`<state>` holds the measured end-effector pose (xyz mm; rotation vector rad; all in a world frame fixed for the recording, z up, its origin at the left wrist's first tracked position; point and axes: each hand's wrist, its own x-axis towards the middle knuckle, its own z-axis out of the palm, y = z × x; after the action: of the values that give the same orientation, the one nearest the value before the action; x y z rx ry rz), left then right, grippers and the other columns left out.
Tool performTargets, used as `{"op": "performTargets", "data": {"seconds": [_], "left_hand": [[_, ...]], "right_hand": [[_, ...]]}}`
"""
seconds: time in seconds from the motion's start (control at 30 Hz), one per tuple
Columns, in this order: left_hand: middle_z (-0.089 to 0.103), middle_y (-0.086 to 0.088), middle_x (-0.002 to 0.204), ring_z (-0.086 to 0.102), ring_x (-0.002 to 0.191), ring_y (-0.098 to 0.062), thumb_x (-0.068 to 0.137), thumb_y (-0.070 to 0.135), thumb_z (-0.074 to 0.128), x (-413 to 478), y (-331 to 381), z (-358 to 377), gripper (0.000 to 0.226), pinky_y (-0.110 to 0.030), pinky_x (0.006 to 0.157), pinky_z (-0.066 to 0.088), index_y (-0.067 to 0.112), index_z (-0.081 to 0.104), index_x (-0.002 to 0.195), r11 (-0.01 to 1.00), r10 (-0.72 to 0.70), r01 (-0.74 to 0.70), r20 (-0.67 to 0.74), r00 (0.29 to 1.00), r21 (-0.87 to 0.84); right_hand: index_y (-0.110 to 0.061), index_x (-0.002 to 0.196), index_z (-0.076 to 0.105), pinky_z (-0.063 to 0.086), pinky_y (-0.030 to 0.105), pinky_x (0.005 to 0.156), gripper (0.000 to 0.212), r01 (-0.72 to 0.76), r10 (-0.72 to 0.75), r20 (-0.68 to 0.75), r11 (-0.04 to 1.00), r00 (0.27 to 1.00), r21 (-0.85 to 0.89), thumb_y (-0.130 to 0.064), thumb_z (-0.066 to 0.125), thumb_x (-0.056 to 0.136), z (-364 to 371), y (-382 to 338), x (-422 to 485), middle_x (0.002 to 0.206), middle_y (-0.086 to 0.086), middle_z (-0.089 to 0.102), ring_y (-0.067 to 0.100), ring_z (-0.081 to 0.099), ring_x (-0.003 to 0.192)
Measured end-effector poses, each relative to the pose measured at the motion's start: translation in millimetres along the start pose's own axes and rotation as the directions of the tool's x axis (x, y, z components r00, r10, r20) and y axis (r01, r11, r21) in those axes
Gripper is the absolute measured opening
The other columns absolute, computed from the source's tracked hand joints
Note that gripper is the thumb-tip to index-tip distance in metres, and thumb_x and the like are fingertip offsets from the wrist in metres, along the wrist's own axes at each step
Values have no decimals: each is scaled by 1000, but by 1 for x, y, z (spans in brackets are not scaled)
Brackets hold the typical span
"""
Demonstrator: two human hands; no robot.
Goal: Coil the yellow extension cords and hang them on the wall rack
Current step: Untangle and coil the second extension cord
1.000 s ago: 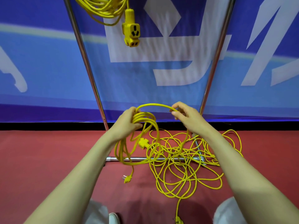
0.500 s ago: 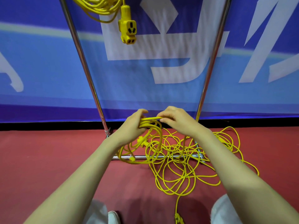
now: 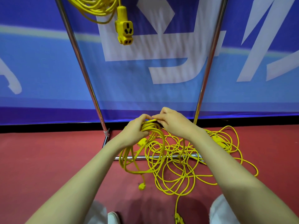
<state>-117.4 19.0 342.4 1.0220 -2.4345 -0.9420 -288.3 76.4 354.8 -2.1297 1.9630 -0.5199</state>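
My left hand [image 3: 135,130] grips the top of a bundle of yellow cord loops [image 3: 142,159] that hang down toward the red floor, with a small plug [image 3: 141,186] dangling below. Right beside it, my right hand [image 3: 173,122] pinches a strand of the same cord against the bundle. The rest of the yellow cord [image 3: 186,167] lies in a loose tangle on the floor under my right arm. A coiled yellow cord [image 3: 95,7] hangs at the top of the rack, its socket block [image 3: 124,32] dangling.
Two chrome rack poles [image 3: 84,75] [image 3: 208,65] slant up in front of a blue banner [image 3: 40,70]. The rack's chrome base bar [image 3: 171,157] lies on the red floor [image 3: 48,159] under the tangle. Another yellow plug [image 3: 178,219] and a white shoe [image 3: 114,217] sit at the bottom edge.
My right hand has come in from an arm's-width loop to meet my left hand, laying a new loop onto the bundle. The bundle has dropped a little lower.
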Motion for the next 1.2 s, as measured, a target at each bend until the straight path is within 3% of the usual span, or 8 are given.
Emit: {"op": "performTargets", "data": {"seconds": [0.2, 0.3, 0.47, 0.67, 0.87, 1.0, 1.1, 1.2], "left_hand": [[56, 8, 80, 49, 66, -5, 83, 4, 69, 1, 0, -4, 31, -19, 62, 40, 16, 50, 104, 995, 0, -2, -19, 1000, -102], [53, 10, 70, 44, 52, 2, 84, 1, 69, 1, 1, -9, 27, -16, 54, 36, 13, 52, 102, 967, -35, 35, 6, 999, -252], [54, 3, 71, 44, 57, -8, 85, -5, 65, 0, 2, -20, 26, -21, 52, 34, 11, 52, 101, 840, -108, 116, 45, 993, -529], [56, 2, 72, 44, 58, -9, 85, -3, 66, -1, 4, -19, 26, -21, 53, 35, 7, 53, 104, 798, -117, 134, 67, 991, -588], [60, 3, 74, 58, 70, -16, 85, 19, 71, 7, 2, -20, 20, -32, 71, 46, 12, 58, 99, 999, -13, 22, -170, 985, 50], [57, -8, 91, 61, 88, -29, 88, 22, 64, 4, 1, -15, 19, -36, 77, 45, 11, 58, 101, 958, -29, 67, -137, 990, 277], [54, -6, 115, 51, 108, -31, 87, 38, 59, 4, -2, -16, 31, -36, 84, 41, 14, 62, 108, 784, -105, 202, -195, 975, 587], [64, -5, 106, 53, 97, -26, 77, 45, 63, 4, -9, -20, 34, -36, 85, 44, 12, 68, 84, 872, -23, 129, -224, 974, 473]], "right_hand": [[-18, 123, 50, 42, 22, 72, 47, 5, -2, -10, 947, 1000, 320, -31, 71, 83, 6, 5, -1, 109, -5, 48, -2, 50, 72], [-24, 126, 45, 48, 32, 78, 65, -44, 24, 136, 988, 990, 145, -34, 80, 72, 15, 17, -2, 115, -4, 44, 12, 54, 82], [-27, 90, 53, 41, 35, 82, 21, -21, 23, -20, 996, 1000, 82, -43, 64, 84, 22, 28, 4, 88, -3, 58, 19, 51, 92], [-17, 90, 63, 43, 30, 66, 13, -128, 134, 15, 905, 991, 406, -30, 65, 88, 19, 16, 2, 81, 3, 66, 20, 61, 75], [-6, 96, 61, 47, 27, 58, 13, -166, 149, 76, 799, 986, 578, -18, 56, 94, 19, 14, 5, 69, 0, 64, 13, 59, 60], [-11, 89, 58, 45, 26, 59, 12, -125, 111, 57, 891, 992, 437, -21, 54, 95, 20, 13, 4, 76, 6, 66, 12, 57, 61], [-13, 87, 56, 45, 29, 63, 12, -99, 87, 48, 916, 995, 388, -22, 54, 95, 21, 13, 4, 80, 8, 67, 17, 58, 66], [-17, 88, 55, 45, 27, 63, 9, -69, 63, 27, 915, 998, 398, -21, 54, 95, 17, 13, 3, 78, 0, 66, 17, 59, 68]]}}
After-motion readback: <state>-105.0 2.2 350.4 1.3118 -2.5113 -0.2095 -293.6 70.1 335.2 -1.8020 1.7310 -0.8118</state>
